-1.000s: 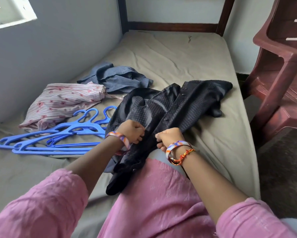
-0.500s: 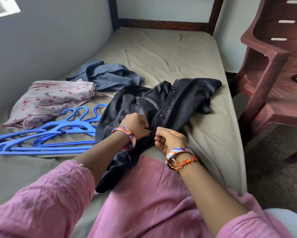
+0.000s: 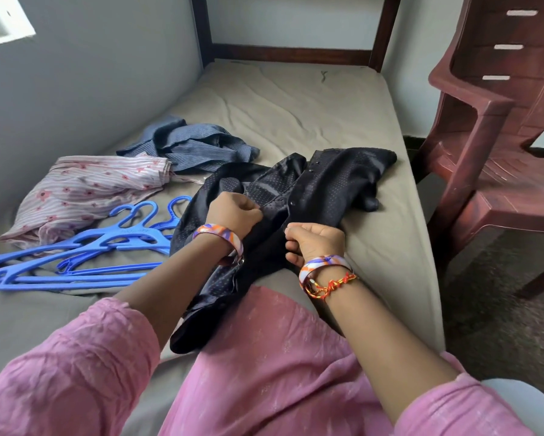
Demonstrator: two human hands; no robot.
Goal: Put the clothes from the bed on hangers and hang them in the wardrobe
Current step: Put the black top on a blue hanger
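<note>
Right now both hands work at the front opening of the dark navy, dotted satin shirt (image 3: 311,190), which lies spread on the olive-sheeted bed (image 3: 296,105) just ahead of the person's pink-clad lap. The left hand (image 3: 234,212) pinches one edge of the buttoned strip, fingers curled tight on the cloth; the right hand (image 3: 314,239) pinches the facing edge just beside it. Held this close together, they seem to be dealing with a button, probably so the shirt will sit properly on a hanger, though whether fastening or undoing I cannot tell. The blue plastic hangers (image 3: 85,250) lie stacked to the left, touching the shirt's side, within easy reach. Farther back wait a crumpled blue striped shirt (image 3: 195,146) and a pink striped floral garment (image 3: 91,190). No wardrobe is in view.
</note>
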